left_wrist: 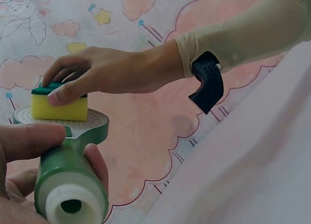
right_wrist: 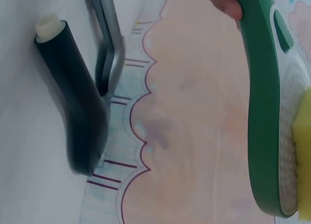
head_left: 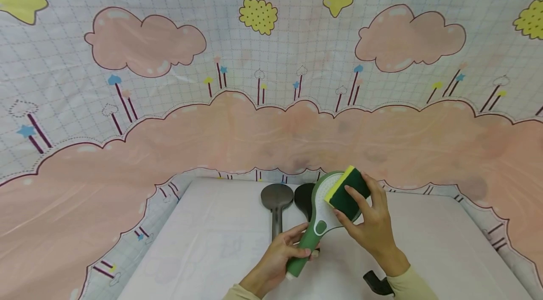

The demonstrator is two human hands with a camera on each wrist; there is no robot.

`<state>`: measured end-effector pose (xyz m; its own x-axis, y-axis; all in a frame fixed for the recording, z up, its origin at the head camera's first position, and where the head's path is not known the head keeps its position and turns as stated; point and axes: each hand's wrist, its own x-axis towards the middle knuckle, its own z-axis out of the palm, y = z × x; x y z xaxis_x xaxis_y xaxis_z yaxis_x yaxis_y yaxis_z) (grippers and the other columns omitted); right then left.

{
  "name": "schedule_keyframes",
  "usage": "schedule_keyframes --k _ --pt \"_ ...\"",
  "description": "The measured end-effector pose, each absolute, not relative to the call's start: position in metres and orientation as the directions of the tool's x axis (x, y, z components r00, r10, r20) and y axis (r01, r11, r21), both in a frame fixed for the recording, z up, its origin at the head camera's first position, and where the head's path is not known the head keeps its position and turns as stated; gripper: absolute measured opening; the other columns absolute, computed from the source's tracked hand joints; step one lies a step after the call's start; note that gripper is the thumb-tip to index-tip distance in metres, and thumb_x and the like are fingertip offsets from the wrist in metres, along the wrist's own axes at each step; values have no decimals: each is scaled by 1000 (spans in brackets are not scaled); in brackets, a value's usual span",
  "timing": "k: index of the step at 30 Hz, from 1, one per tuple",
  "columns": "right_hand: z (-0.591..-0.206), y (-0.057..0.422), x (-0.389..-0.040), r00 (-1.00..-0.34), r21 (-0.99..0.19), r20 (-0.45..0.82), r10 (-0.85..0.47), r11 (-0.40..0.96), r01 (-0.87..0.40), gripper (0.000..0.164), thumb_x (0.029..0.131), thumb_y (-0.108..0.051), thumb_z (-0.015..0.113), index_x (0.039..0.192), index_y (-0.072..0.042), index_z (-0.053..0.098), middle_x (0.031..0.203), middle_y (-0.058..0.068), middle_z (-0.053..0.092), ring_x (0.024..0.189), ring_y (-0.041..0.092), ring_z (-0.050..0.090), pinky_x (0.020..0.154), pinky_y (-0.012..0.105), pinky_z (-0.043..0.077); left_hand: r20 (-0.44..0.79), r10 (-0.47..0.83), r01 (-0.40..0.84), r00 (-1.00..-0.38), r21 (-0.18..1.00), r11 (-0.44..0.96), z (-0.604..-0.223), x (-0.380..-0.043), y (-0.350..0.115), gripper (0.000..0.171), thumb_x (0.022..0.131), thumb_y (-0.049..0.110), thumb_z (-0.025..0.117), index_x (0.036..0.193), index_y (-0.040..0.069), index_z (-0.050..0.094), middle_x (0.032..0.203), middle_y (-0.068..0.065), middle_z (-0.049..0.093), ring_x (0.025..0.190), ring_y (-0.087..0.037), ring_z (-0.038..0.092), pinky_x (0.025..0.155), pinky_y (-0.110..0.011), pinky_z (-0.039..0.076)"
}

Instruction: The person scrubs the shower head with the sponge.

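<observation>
A green-and-white handheld shower head (head_left: 323, 206) is raised above the white table (head_left: 203, 248), its handle gripped by the curled left hand (head_left: 277, 254). Against its spray face, the right hand (head_left: 374, 224) pinches a yellow-and-green scouring sponge (head_left: 351, 195) between thumb and fingers, yellow side touching the face. Partly hidden behind the green-and-white handheld shower head lies a black shower head (head_left: 303, 196); farther left of it lies a grey shower head (head_left: 277, 197). Beyond it hangs cloud-printed cloth (head_left: 254, 140).

The sponge (head_left: 349, 194) is on 1 shower head (head_left: 321, 210), with 2 other heads (head_left: 277, 196) leftward on the table (head_left: 225, 234).
</observation>
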<state>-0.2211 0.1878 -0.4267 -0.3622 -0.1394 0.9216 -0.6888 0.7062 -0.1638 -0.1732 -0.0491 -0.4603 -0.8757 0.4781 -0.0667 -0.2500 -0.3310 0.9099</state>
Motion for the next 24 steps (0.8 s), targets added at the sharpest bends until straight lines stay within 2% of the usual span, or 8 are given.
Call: schedule_keyframes --k 4,8,14,20,24 --pt "-427 179 -219 -359 -158 920 -156 691 -705 61 89 -60 60 122 -9 67 144 27 46 128 42 44 115 14 23 -73 469 -246 -880 915 -319 -460 -174 -46 67 83 -2 63 147 5 44 119 -15 64 93 -18 69 84 -29 55" --pt "-428 172 -217 -332 -129 926 -182 672 -729 58 89 -58 61 121 -10 67 143 28 46 129 43 44 117 19 24 -87 454 -242 -887 924 -297 -461 -174 -43 67 82 0 64 147 5 44 116 -13 65 90 -16 68 81 -28 54" --pt "-429 170 -215 -289 -68 930 -228 664 -744 56 91 -56 61 120 -10 68 140 29 49 128 45 45 119 23 23 -118 427 -252 -897 928 -273 -462 -174 -45 65 88 9 65 148 5 41 117 -12 66 91 -16 69 74 -25 54" --pt "-427 179 -215 -310 -73 922 -230 686 -724 57 91 -59 58 120 -10 67 141 28 48 128 42 44 119 20 22 -95 448 -246 -889 924 -293 -463 -174 -49 59 91 12 66 146 5 45 119 -12 63 99 -18 69 70 -23 54" --pt "-425 184 -216 -320 -81 922 -221 696 -713 58 90 -59 59 120 -10 67 139 30 49 126 43 45 118 19 23 -77 466 -244 -881 919 -309 -464 -174 -51 60 91 10 66 146 5 45 117 -12 62 95 -17 68 66 -23 55"
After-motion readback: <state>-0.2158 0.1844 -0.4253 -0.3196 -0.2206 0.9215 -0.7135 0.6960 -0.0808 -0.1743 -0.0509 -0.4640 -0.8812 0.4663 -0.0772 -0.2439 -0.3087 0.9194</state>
